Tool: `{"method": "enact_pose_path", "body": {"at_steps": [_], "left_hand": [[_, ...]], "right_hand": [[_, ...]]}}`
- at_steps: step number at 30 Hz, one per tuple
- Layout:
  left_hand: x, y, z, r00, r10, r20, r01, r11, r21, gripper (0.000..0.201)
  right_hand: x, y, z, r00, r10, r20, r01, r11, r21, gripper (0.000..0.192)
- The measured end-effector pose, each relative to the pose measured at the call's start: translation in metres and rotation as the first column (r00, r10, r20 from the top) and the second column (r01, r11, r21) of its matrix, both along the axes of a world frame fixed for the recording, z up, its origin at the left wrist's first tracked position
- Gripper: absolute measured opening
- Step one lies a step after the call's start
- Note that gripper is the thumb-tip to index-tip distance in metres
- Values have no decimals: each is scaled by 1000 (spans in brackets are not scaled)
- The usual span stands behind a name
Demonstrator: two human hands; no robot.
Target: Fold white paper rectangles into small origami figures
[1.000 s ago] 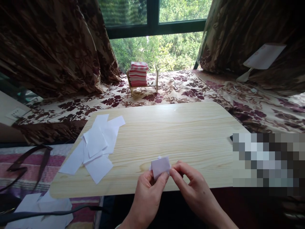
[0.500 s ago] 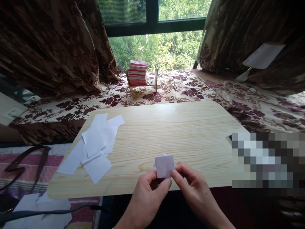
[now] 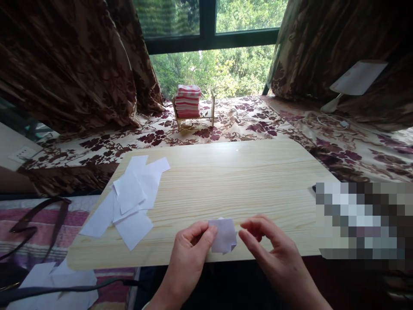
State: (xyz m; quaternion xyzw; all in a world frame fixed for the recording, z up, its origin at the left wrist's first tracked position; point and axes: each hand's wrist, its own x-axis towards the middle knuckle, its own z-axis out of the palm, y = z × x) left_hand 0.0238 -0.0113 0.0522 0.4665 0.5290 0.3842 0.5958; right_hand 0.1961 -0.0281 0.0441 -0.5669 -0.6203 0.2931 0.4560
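A small folded square of white paper (image 3: pixel 222 235) is held up over the front edge of the table. My left hand (image 3: pixel 191 252) pinches its left side, thumb in front and fingers behind. One lower right corner of the folded paper is bent. Just to the right, my right hand (image 3: pixel 274 247) has thumb and fingertips apart with a gap between them, close to the paper but off it. Loose white paper sheets (image 3: pixel 129 193) lie overlapping on the left part of the table.
The pale wooden table (image 3: pixel 245 181) stands before a window seat with flowered cloth. There, a small rack holds folded red-and-white cloths (image 3: pixel 187 101), and a white lamp (image 3: pixel 359 78) stands at right. More paper sheets (image 3: pixel 61 286) lie lower left, crossed by a dark strap. A blurred patch covers the right edge.
My right hand has let go of the folded paper and drawn off to the right. My left thumb has shifted up onto the paper's left side.
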Motion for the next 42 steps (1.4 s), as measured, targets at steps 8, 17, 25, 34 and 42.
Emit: {"method": "enact_pose_path", "body": {"at_steps": [8,17,25,34,42], "left_hand": [[0,-2,4,998,-62,5,62,998,-5,29],[1,-1,9,994,-104,21,104,995,7,26],[-1,1,12,998,-58,-25,59,998,33,25],[-1,1,15,995,-72,-69,75,997,35,28],[-4,-1,9,996,-65,-56,66,998,17,29]], "right_hand": [[-4,9,6,999,54,-5,-53,991,122,2],[-8,6,9,993,118,-13,-113,974,197,11],[-8,6,4,971,184,155,-223,929,295,38],[-2,7,9,903,155,401,-318,869,380,44],[-1,6,7,852,99,514,-363,818,445,33]]}}
